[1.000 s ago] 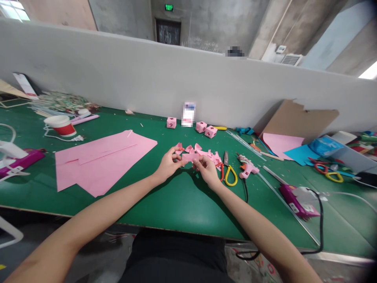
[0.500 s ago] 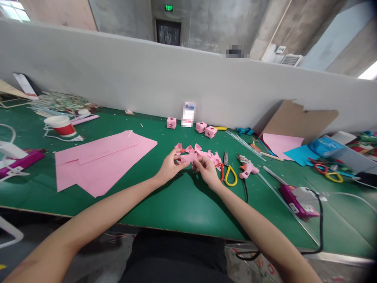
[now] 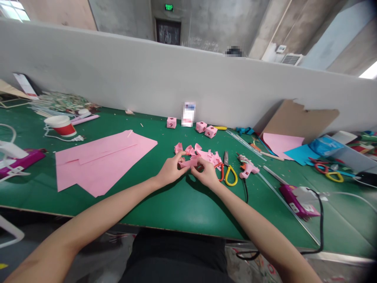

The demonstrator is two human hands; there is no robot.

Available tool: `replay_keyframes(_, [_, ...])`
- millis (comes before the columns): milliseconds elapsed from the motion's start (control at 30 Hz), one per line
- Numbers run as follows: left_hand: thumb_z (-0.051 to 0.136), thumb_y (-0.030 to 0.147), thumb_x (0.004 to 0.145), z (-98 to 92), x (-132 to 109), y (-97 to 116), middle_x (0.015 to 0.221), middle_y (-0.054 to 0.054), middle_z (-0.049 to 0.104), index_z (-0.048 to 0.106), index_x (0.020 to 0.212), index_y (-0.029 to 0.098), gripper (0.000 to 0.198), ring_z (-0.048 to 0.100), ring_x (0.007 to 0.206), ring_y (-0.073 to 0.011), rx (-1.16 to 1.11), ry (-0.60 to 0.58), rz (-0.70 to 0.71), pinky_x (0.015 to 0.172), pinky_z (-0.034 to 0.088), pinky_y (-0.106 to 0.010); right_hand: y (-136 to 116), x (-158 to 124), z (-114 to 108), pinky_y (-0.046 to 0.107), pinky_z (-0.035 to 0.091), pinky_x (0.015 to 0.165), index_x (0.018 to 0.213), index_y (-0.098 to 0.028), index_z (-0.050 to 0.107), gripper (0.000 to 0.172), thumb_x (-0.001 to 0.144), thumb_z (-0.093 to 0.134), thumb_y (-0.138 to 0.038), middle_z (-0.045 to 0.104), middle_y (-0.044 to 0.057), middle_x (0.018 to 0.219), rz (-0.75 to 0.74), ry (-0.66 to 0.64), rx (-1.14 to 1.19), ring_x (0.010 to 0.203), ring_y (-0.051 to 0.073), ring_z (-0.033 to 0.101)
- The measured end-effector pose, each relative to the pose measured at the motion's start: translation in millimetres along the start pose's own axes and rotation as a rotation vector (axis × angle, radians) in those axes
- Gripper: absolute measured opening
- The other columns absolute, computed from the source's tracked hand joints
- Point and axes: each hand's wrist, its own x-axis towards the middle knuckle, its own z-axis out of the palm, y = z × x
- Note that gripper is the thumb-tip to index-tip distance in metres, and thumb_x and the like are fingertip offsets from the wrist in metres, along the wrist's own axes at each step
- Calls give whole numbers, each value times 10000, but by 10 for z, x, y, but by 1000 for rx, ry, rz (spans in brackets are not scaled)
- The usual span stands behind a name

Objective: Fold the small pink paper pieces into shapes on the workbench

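Note:
Between my two hands is a small strip of pink paper (image 3: 188, 162). My left hand (image 3: 172, 169) pinches its left end between thumb and fingers. At the other end, the fingertips of my right hand (image 3: 206, 171) are closed on the same strip. Cut and folded pink paper pieces (image 3: 207, 156) lie in a heap just beyond my hands. Scissors (image 3: 230, 175) with red and yellow handles rest right of my right hand, partly hidden by it. Farther right lies a pink glue gun (image 3: 247, 168) with a black cord.
Large pink paper sheets (image 3: 103, 165) cover the table's left part. Pink paper cubes (image 3: 171, 122) with cut-out holes stand at the back near a phone-like card (image 3: 188, 114). A paper cup (image 3: 61, 126) is at far left; a purple power strip (image 3: 299, 202) lies right.
Both hands have come slightly lower and nearer to me with the pink strip, and their fingers have shifted on it. The things on the table have not moved.

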Motion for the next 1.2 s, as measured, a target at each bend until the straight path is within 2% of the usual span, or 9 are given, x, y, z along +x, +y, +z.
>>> replay_keyframes(167, [648, 284, 808, -9, 12, 25, 750, 20, 647, 513, 1185, 202, 409, 622, 689, -152, -3, 17, -19, 710, 455, -257, 3, 51, -77, 266, 416, 566, 749, -193, 603, 122, 774, 609, -312, 635, 16, 705, -85, 24, -148, 592, 144, 541])
replay_keyframes(333, [674, 312, 793, -18, 4, 31, 777, 12, 678, 518, 1169, 198, 423, 649, 726, -168, -17, 23, -32, 722, 476, -270, 98, 141, -208, 258, 448, 563, 764, -189, 633, 112, 771, 593, -294, 650, 11, 678, -35, 90, -124, 590, 144, 569])
replay_keyframes(433, [671, 295, 800, -16, -3, 21, 840, -6, 702, 518, 1171, 201, 412, 674, 773, -179, -43, 39, -39, 757, 494, -291, 176, 187, -314, 257, 448, 567, 723, -189, 616, 100, 765, 587, -274, 644, 9, 667, 10, 191, -130, 588, 142, 569])
replay_keyframes(500, [681, 299, 795, -10, 6, -1, 975, -43, 710, 523, 1164, 203, 414, 689, 878, -203, -67, 65, -41, 784, 506, -303, 202, 202, -356, 260, 453, 570, 727, -190, 612, 103, 773, 581, -277, 644, 13, 670, 33, 225, -107, 595, 146, 577])
replay_keyframes(600, [692, 326, 793, 0, 34, -64, 1161, -102, 673, 521, 1161, 193, 428, 672, 1035, -249, -149, 104, -62, 794, 527, -311, 181, 191, -330, 262, 469, 556, 798, -184, 633, 141, 795, 576, -313, 668, 33, 722, 70, 157, -16, 614, 156, 602])
replay_keyframes(700, [626, 350, 852, 10, 58, -131, 988, -95, 717, 497, 1203, 169, 416, 714, 850, -222, -245, 83, -104, 735, 555, -321, 113, 144, -227, 271, 497, 569, 936, -179, 658, 223, 813, 596, -355, 702, 57, 852, 56, -11, 54, 656, 163, 637])
replay_keyframes(800, [606, 371, 872, 23, 58, -159, 888, -71, 725, 481, 1238, 167, 437, 719, 770, -211, -289, 46, -114, 702, 569, -324, 59, 97, -133, 285, 519, 619, 987, -193, 663, 242, 849, 590, -378, 708, 61, 949, -1, -92, 101, 705, 165, 659])
replay_keyframes(1000, [674, 367, 828, 61, 17, -135, 992, -90, 731, 500, 1256, 198, 492, 713, 955, -262, -232, -101, -104, 788, 561, -352, 52, 70, -66, 275, 499, 601, 912, -190, 661, 227, 840, 615, -401, 692, 34, 801, 53, 20, 203, 703, 173, 650])
replay_keyframes(1200, [637, 347, 848, 66, -8, -95, 890, -49, 730, 462, 1310, 182, 520, 712, 833, -221, -141, -171, -78, 773, 541, -340, -36, 18, -14, 278, 511, 650, 878, -187, 643, 152, 838, 588, -322, 685, 43, 891, -17, 16, 152, 740, 159, 640])
